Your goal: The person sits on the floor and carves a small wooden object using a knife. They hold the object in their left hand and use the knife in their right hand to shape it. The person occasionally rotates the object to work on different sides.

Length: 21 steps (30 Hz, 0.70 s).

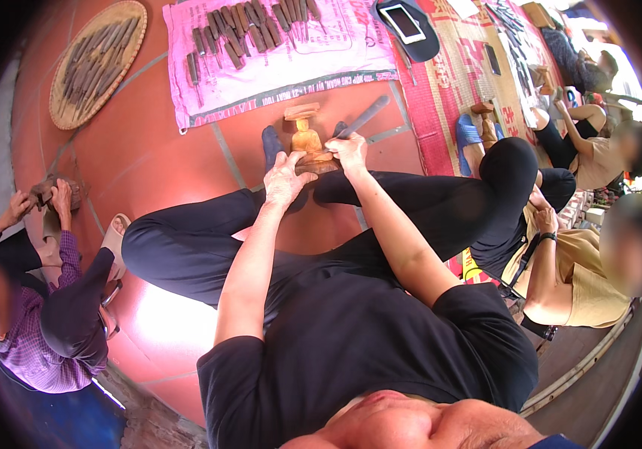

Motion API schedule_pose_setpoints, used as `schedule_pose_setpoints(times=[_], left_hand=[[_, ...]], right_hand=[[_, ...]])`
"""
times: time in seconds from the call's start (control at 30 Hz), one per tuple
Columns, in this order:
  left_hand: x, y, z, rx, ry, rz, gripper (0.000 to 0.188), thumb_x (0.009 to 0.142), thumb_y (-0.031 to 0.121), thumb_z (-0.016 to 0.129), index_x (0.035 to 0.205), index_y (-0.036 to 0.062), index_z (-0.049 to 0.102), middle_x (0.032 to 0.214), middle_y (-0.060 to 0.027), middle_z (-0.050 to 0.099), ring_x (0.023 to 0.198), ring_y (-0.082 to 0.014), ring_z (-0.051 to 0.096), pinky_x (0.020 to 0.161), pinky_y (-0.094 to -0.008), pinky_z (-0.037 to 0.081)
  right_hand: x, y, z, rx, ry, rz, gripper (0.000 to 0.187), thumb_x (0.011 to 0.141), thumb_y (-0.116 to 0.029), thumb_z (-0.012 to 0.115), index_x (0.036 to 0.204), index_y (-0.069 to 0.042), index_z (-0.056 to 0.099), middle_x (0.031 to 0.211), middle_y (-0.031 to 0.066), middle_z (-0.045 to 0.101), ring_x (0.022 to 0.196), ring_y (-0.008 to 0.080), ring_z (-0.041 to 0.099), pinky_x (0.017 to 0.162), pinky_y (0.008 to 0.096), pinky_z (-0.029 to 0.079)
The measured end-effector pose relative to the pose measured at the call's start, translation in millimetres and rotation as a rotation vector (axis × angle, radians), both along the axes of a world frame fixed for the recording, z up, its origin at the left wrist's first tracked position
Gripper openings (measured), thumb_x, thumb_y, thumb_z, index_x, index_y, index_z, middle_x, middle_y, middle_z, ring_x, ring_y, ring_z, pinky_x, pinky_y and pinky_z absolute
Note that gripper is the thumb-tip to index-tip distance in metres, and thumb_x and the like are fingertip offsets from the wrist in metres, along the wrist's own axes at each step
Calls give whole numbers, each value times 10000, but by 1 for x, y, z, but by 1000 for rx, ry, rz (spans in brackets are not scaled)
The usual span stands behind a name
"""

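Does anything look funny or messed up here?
Just one funny thing: a phone lies on a dark cap, right by the pink cloth full of tools. It isn't a tool like those. I see nothing spilled or broken around the wooden figure at the person's hands.

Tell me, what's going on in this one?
A seated person handles a small wooden statue: the left hand holds its lower left, and the right hand is at its lower right; whether that one holds a tool is hard to tell. Beyond, brown-handled tools lie on a pink cloth. Off left, another person's hands are on some brown wood.
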<state>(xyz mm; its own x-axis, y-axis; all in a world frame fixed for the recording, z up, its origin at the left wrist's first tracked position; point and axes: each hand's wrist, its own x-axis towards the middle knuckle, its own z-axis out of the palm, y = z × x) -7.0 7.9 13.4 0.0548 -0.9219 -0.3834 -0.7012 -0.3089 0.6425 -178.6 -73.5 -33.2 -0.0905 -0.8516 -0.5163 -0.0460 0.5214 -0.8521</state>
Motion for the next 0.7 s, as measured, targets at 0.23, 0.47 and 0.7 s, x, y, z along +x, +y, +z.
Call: schedule_pose_setpoints(times=[0.23, 0.47, 0.7], left_hand=[[-2, -3, 2, 0, 14, -9, 584, 702, 368, 758, 1226, 212, 554, 1069, -79, 526, 1067, -273, 574, 902, -403, 457], [-2, -3, 1, 6, 23, -6, 591, 699, 371, 759, 1229, 212, 551, 1081, -86, 526, 1070, -277, 574, 903, -405, 456], [-2, -1, 0, 29, -5, -17, 601, 704, 378, 761, 1240, 220, 541, 1100, -88, 523, 1077, -277, 572, 915, -401, 454]], right_hand=[[6, 4, -7, -182, 342, 228, 196, 600, -135, 770, 761, -39, 713, 702, 64, 690, 622, 158, 630, 612, 295, 483], [0, 4, -12, -173, 167, 136, 117, 666, 0, 745, 762, 16, 682, 702, 51, 659, 612, 124, 596, 582, 255, 479], [-12, 1, -8, -44, 10, 38, 211, 614, -125, 788, 794, -51, 706, 714, 62, 686, 605, 134, 619, 617, 289, 483]])
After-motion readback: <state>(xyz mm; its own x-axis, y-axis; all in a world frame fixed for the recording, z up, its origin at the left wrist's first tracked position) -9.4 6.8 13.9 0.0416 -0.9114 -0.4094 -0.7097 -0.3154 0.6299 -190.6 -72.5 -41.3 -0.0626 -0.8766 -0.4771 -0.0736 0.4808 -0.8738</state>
